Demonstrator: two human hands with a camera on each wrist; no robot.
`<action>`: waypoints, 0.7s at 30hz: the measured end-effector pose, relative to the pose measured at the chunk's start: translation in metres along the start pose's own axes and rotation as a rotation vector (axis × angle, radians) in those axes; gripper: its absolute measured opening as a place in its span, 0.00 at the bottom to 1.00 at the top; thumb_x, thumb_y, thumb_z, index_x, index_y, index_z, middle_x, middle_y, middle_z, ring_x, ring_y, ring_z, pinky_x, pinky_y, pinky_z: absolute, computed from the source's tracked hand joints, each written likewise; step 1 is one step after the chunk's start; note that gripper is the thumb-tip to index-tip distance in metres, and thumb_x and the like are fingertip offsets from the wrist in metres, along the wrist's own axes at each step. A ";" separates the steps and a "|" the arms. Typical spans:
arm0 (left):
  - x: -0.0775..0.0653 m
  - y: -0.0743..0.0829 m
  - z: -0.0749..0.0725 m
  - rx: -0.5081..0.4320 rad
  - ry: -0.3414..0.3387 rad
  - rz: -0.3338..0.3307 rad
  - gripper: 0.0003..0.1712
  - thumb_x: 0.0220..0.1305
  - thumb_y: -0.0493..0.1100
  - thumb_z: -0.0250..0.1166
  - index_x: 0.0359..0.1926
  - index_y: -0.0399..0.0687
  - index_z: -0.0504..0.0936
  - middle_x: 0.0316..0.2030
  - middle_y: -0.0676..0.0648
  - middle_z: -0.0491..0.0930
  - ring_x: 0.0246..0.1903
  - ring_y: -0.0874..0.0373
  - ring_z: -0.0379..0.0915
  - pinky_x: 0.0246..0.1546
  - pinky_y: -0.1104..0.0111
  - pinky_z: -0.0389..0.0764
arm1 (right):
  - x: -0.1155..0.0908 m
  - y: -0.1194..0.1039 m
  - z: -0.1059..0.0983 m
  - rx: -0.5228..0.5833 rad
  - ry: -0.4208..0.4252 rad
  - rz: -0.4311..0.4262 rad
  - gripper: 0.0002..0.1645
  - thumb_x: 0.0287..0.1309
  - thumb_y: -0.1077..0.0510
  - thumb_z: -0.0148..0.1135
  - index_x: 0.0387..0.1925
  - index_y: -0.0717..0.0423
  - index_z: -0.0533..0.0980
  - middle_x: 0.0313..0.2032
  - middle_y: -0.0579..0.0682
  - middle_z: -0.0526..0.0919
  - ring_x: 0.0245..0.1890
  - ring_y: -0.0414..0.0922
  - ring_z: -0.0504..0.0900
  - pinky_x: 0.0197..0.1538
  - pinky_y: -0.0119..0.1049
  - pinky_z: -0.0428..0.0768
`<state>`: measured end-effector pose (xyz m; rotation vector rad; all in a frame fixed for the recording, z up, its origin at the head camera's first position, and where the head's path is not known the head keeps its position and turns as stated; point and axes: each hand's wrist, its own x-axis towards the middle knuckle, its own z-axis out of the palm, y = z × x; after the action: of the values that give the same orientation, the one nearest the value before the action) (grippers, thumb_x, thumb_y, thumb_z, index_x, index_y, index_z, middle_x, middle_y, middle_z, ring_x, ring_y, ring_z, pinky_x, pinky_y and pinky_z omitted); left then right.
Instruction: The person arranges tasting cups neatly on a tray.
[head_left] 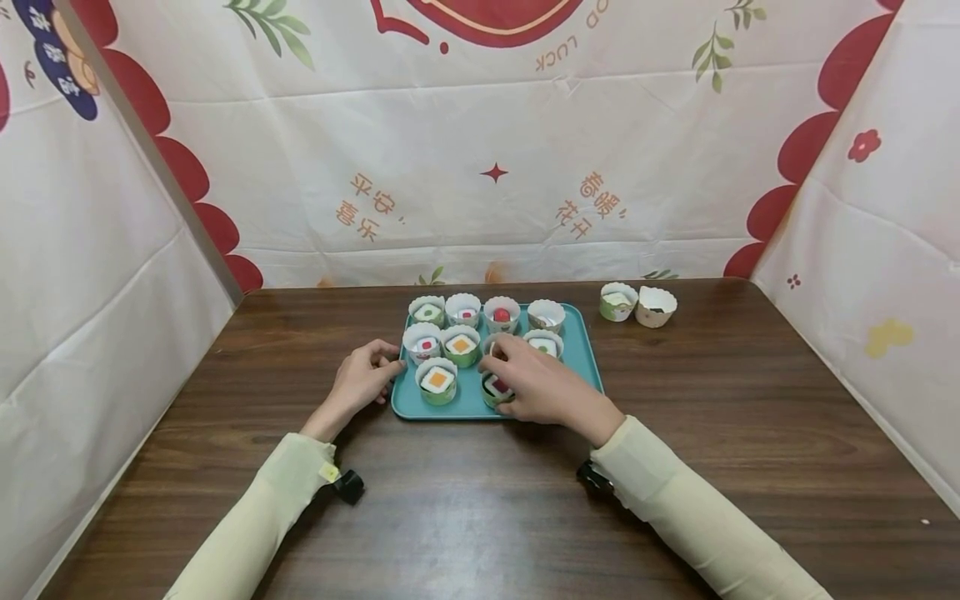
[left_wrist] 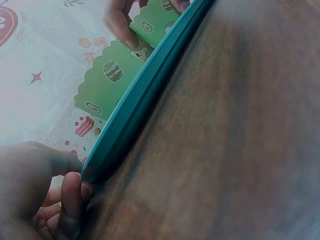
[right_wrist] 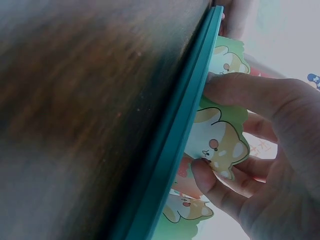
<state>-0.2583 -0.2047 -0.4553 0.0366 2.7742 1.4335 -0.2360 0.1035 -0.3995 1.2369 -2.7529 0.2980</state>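
A teal tray (head_left: 468, 407) on the table bears several paper cups in rows. At its left edge my left hand (head_left: 363, 377) pinches the rim, thumb and curled fingers meeting there in the left wrist view. My right hand (head_left: 543, 385) grips a green paper cup (right_wrist: 215, 135) printed with a cartoon animal, near the tray's front edge. Inside that cup lies a white piece with a dark red centre (head_left: 498, 384), partly hidden by the fingers. Left of it stands another green cup (head_left: 437, 395) with a white and orange square. The right hand partly covers a cup behind it.
Two more paper cups, one green (head_left: 617, 312) and one pale (head_left: 654, 317), stand at the back right of the brown wooden table (head_left: 712, 392). A white printed cloth (head_left: 480, 125) hangs behind the table and at both sides.
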 end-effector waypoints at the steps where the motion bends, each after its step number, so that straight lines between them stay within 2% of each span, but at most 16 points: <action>1: 0.000 0.000 0.000 0.001 -0.003 0.004 0.19 0.70 0.49 0.66 0.57 0.46 0.81 0.27 0.48 0.81 0.20 0.56 0.76 0.20 0.64 0.84 | 0.000 0.000 0.000 0.001 0.000 0.002 0.29 0.53 0.54 0.80 0.56 0.51 0.79 0.49 0.51 0.74 0.45 0.45 0.72 0.44 0.38 0.77; 21: -0.002 0.000 0.004 0.017 0.008 0.006 0.20 0.71 0.50 0.65 0.58 0.47 0.81 0.28 0.48 0.81 0.20 0.55 0.76 0.21 0.63 0.84 | -0.001 -0.001 0.006 -0.031 -0.013 0.032 0.30 0.56 0.51 0.77 0.59 0.50 0.78 0.59 0.52 0.74 0.55 0.47 0.74 0.48 0.41 0.81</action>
<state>-0.2560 -0.2017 -0.4573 0.0394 2.7952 1.4151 -0.2347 0.1024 -0.4051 1.1926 -2.7794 0.2501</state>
